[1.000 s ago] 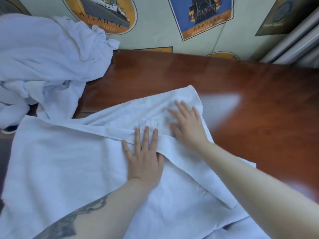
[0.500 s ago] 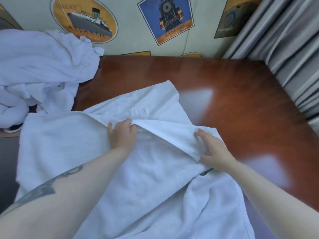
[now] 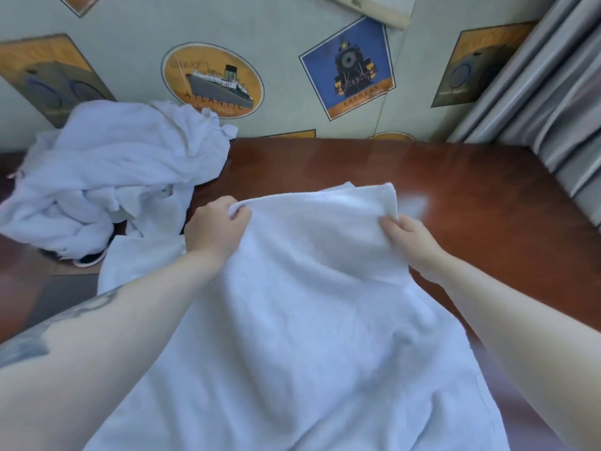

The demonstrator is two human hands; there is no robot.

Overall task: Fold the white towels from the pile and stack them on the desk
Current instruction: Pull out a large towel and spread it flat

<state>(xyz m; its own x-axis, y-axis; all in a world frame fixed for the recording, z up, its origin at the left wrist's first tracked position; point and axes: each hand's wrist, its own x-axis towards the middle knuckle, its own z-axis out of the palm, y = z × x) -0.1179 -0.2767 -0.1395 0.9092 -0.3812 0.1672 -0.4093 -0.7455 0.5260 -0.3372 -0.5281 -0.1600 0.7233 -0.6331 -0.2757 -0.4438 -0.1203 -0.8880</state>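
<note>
While the left hand [image 3: 216, 227] and right hand [image 3: 410, 239] each pinch a top corner, the white towel [image 3: 312, 320] lifts off the desk [image 3: 471, 196], soft, light, floppy (probably sagging mid-span), so corners look the best hold; the pile [image 3: 107, 177] waits left.

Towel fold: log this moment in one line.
left hand grips towel edge | right hand pinches other corner | pile unfolded | desk

White towel [image 3: 312, 320] & pile [image 3: 107, 177]; red-brown desk [image 3: 455, 196]; grey curtain [image 3: 546, 92].
</note>
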